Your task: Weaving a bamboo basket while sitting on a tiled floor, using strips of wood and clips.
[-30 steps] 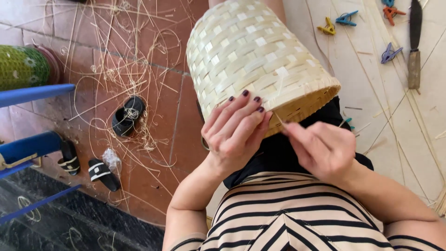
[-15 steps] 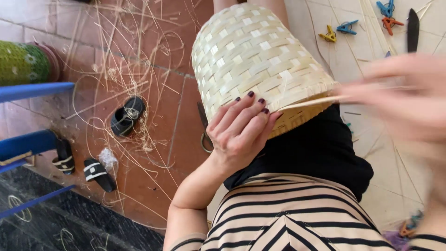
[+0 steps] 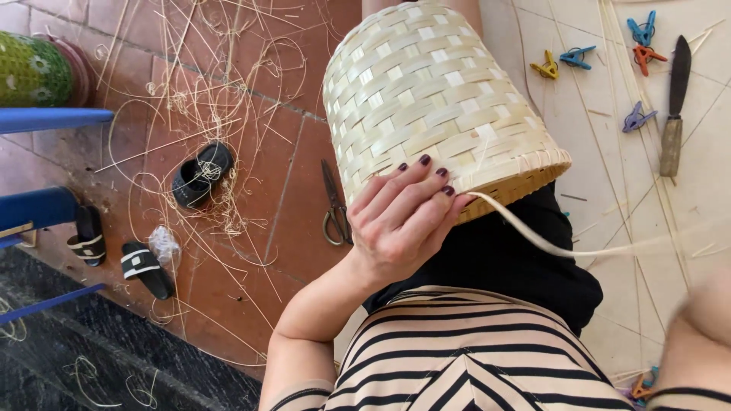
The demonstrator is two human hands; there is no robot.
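Two hands | left hand (image 3: 400,221) clamped on basket (image 3: 434,99) rim, unchanged | right pulled strip (image 3: 548,245) farther out, grip unseen

right hand (image 3: 704,320) blurred (edge-cropped), strip (image 3: 609,251) end smeared
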